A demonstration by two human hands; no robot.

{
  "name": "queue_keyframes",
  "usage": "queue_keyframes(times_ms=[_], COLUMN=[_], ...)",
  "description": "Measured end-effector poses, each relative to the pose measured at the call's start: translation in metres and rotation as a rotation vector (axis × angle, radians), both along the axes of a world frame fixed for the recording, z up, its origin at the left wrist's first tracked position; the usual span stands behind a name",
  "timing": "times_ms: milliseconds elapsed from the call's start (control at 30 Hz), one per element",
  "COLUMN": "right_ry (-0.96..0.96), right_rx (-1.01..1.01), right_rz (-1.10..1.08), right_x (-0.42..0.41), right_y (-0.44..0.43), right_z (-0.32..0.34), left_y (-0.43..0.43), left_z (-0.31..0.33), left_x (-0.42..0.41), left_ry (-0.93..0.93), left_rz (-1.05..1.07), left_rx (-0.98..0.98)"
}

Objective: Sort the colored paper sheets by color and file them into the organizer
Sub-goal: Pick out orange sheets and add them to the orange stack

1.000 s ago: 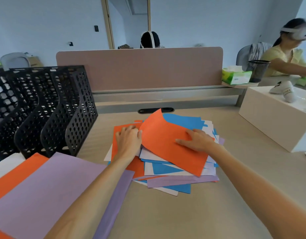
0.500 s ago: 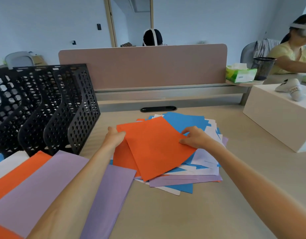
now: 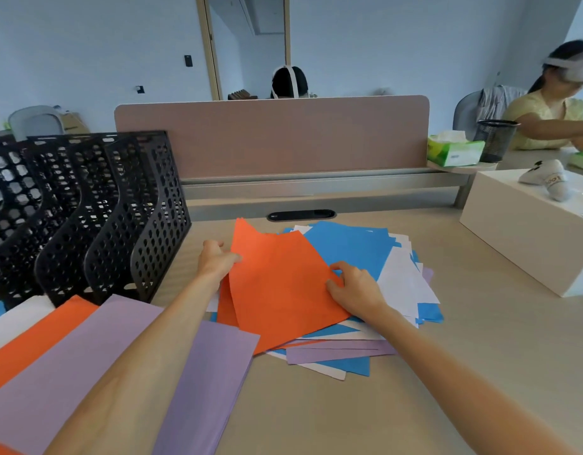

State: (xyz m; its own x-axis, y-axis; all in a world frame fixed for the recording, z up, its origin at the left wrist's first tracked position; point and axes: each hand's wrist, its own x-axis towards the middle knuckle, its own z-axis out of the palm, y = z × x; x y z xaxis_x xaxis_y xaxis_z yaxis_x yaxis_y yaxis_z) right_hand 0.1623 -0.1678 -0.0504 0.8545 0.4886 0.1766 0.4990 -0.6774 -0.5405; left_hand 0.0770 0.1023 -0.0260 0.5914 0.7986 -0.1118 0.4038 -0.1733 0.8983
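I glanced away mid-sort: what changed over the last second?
The left hand left the mixed pile and gripped the orange sheet at its left edge; the sheet, curled up before, slid leftward and lies flatter. The right hand stayed on its right edge. The organizer and sorted stacks are unchanged.

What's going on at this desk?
A person is sorting coloured paper. Both hands hold one orange sheet, the left hand at its left edge and the right hand at its right edge, above the mixed pile of blue, white and purple sheets. A purple stack and an orange stack lie in front of the black organizer, where no paper shows.
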Motion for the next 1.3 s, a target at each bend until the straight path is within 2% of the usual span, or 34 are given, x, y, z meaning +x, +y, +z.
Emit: queue_keyframes(times_ms=[100, 267, 400, 567, 667, 767, 800, 867, 1000, 1067, 1167, 1300], right_ry=[-0.075, -0.080, -0.098, -0.054, 0.129, 0.533, 0.628, 0.692, 0.747, 0.729, 0.550, 0.432], right_rx=[0.002, 0.021, 0.018, -0.006, 0.224, 0.555, 0.598, 0.625, 0.608, 0.568, 0.522, 0.755], right_rz=[-0.025, -0.066, -0.108, -0.105, -0.015, 0.208, 0.285, 0.400, 0.414, 0.417, 0.442, 0.532], right_x=[-0.002, 0.001, -0.001, -0.003, -0.009, -0.024, -0.031, -0.048, -0.086, -0.106, -0.134, -0.155], right_y=[-0.002, -0.003, -0.002, 0.000, 0.011, 0.035, 0.044, 0.068, 0.120, 0.139, 0.157, 0.160], right_z=[-0.003, -0.006, -0.006, 0.009, 0.041, 0.072, 0.078, 0.082, 0.071, 0.067, 0.073, 0.098], left_y=[0.000, -0.023, -0.042, -0.060, -0.056, -0.038, -0.030, -0.012, 0.017, 0.027, 0.034, 0.030], left_z=[-0.004, 0.012, 0.049, 0.114, 0.142, 0.144, 0.140, 0.126, 0.089, 0.073, 0.067, 0.087], left_x=[-0.004, -0.001, 0.013, 0.003, -0.031, -0.076, -0.091, -0.120, -0.173, -0.195, -0.224, -0.260], left_ry=[0.015, -0.046, -0.125, -0.262, -0.399, -0.482, -0.493, -0.501, -0.416, -0.378, -0.355, -0.536], left_rz=[-0.084, -0.268, -0.231, -0.284, -0.295, -0.257, -0.236, -0.175, -0.046, 0.016, 0.072, 0.093], left_rx=[-0.071, -0.025, 0.129, 0.148, 0.075, 0.038, 0.021, -0.025, -0.066, -0.059, 0.038, 0.162])
